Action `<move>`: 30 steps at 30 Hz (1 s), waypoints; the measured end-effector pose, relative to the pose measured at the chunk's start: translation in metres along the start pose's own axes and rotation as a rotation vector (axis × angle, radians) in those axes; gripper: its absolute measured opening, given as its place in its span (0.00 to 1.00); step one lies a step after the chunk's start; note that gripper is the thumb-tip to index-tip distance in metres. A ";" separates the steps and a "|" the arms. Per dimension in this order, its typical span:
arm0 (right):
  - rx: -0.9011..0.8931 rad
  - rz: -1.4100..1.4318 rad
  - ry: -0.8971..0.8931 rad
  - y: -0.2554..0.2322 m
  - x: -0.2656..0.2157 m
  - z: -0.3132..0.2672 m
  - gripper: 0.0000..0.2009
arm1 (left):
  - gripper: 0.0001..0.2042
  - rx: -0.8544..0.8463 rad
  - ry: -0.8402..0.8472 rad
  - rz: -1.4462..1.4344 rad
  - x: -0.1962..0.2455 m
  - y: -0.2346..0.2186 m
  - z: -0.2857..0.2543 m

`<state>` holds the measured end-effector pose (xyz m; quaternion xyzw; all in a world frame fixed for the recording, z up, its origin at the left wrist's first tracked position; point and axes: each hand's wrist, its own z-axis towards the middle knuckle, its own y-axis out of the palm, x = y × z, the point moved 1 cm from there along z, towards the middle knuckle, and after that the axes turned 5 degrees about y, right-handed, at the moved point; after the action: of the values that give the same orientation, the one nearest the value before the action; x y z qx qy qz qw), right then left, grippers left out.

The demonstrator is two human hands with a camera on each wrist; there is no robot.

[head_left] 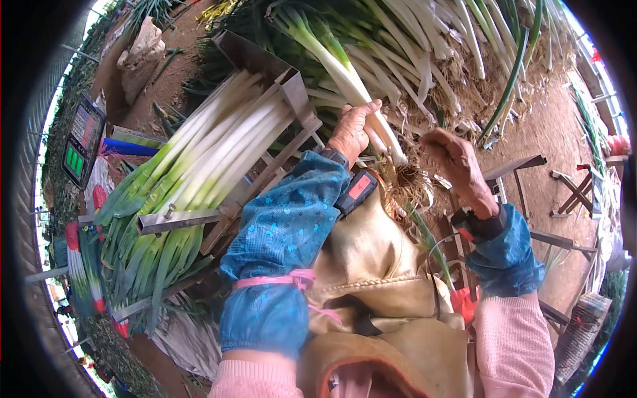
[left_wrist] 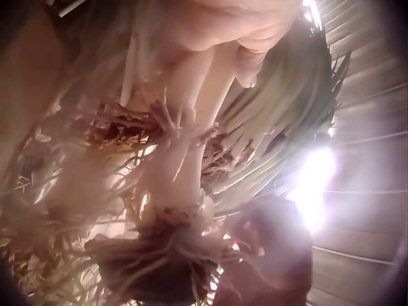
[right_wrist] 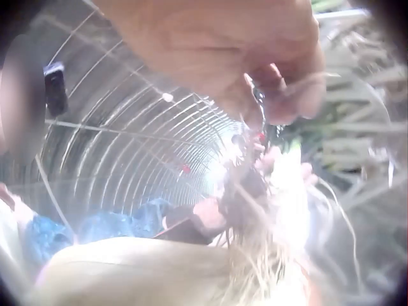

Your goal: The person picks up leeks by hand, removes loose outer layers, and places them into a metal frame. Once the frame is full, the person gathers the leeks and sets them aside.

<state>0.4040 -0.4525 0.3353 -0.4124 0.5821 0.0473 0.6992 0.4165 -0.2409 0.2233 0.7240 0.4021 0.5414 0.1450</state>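
Observation:
Long white-stemmed green onions (head_left: 345, 79) slant across the upper middle of the head view, their green tops up and left. My left hand (head_left: 352, 132) grips their white stems, thumb across them, above the roots (head_left: 406, 174). The left wrist view shows the stems (left_wrist: 175, 172) below the gripping hand (left_wrist: 223, 22), with a dark root clump (left_wrist: 156, 271) beneath. My right hand (head_left: 454, 159) is just right of the roots, apart from the stems, with curled fingers. In the right wrist view, a small shiny dark thing shows by the curled fingers of that hand (right_wrist: 223, 51); whether they hold it is unclear.
On the left, a metal rack (head_left: 179, 221) bears a thick bundle of green onions (head_left: 225, 142), beside a device with a green display (head_left: 83, 140). More onions (head_left: 424, 40) lie in a heap at the top. A metal frame (head_left: 557, 239) and folding stool (head_left: 574, 192) stand right.

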 end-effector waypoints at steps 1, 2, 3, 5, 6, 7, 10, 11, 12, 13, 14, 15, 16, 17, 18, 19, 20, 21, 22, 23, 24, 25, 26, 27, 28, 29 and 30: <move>-0.003 -0.022 -0.003 -0.003 -0.010 0.003 0.10 | 0.12 0.041 0.018 0.011 -0.003 0.004 -0.001; 0.038 -0.228 -0.102 0.004 -0.010 0.004 0.10 | 0.12 0.024 0.011 0.012 -0.004 0.007 -0.004; 0.084 -0.434 -0.206 0.014 -0.013 0.009 0.10 | 0.12 0.004 0.011 0.017 -0.005 0.009 -0.005; -0.179 -0.765 -0.079 0.026 -0.036 0.021 0.10 | 0.14 0.041 0.001 0.022 -0.005 0.011 0.001; -0.133 -0.766 -0.189 0.036 -0.028 0.024 0.08 | 0.15 0.159 0.076 -0.002 0.001 0.025 -0.017; -0.121 -0.741 -0.241 0.038 -0.022 0.021 0.07 | 0.17 0.131 0.076 0.003 0.000 0.026 -0.016; -0.185 -0.425 -0.477 0.035 -0.010 0.001 0.06 | 0.19 0.068 0.061 0.012 -0.002 0.019 -0.010; -0.244 -0.310 -0.501 0.026 -0.024 -0.010 0.06 | 0.19 0.061 0.062 0.016 -0.002 0.017 -0.008; -0.289 -0.245 -0.375 0.017 -0.034 -0.020 0.05 | 0.19 0.058 0.061 0.020 -0.004 0.013 -0.007; -0.179 -0.153 -0.288 0.010 -0.037 -0.028 0.05 | 0.18 0.095 0.064 0.014 -0.005 0.014 -0.009; -0.065 -0.065 -0.204 0.000 -0.037 -0.031 0.05 | 0.17 0.127 0.070 0.007 -0.006 0.017 -0.010; -0.012 0.013 -0.098 -0.009 -0.024 -0.027 0.11 | 0.16 0.158 0.070 0.001 -0.006 0.020 -0.011; -0.074 0.089 -0.012 -0.011 -0.019 -0.025 0.17 | 0.16 0.106 0.048 -0.057 -0.006 0.022 -0.011; -0.128 0.162 0.079 -0.014 -0.017 -0.021 0.23 | 0.16 0.054 0.025 -0.108 -0.009 0.019 -0.008; -0.154 0.329 0.309 -0.008 -0.015 -0.014 0.25 | 0.17 0.004 0.003 -0.151 -0.005 0.018 -0.010; -0.263 0.448 0.212 -0.001 0.005 -0.016 0.24 | 0.18 -0.054 -0.043 -0.194 -0.004 0.018 -0.013; -0.309 0.672 0.356 0.006 0.007 -0.014 0.22 | 0.20 -0.084 -0.034 -0.222 -0.002 0.019 -0.017; -0.325 0.892 0.514 0.013 0.009 -0.011 0.21 | 0.21 -0.115 -0.040 -0.217 0.001 0.018 -0.021; -0.318 0.807 0.493 0.015 0.012 -0.004 0.20 | 0.21 -0.145 -0.047 -0.214 0.005 0.018 -0.024; -0.310 0.722 0.473 0.016 0.017 0.004 0.18 | 0.20 -0.126 -0.072 -0.240 0.003 0.014 -0.020; -0.300 0.637 0.455 0.017 0.020 0.009 0.17 | 0.16 -0.115 -0.100 -0.205 0.002 0.008 -0.016; -0.261 0.481 0.254 0.014 0.019 0.012 0.15 | 0.15 -0.113 -0.074 -0.132 0.001 0.002 -0.012; -0.273 0.549 0.327 0.009 0.014 0.013 0.15 | 0.13 -0.111 -0.051 -0.063 0.002 0.001 -0.014; -0.275 0.418 0.234 0.004 0.013 0.012 0.17 | 0.13 -0.133 -0.072 -0.025 0.002 0.002 -0.017; -0.291 0.410 0.252 0.001 0.013 0.013 0.19 | 0.13 -0.157 -0.091 0.014 0.002 0.004 -0.018; -0.308 0.402 0.270 -0.003 0.012 0.014 0.22 | 0.13 -0.180 -0.112 0.053 0.003 0.007 -0.022; -0.343 0.519 0.402 -0.004 0.012 0.016 0.25 | 0.17 -0.276 0.027 0.231 0.005 0.010 -0.033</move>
<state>0.4224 -0.4493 0.3271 -0.3633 0.7767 0.2377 0.4565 0.3909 -0.2508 0.2454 0.7312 0.2402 0.6143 0.1743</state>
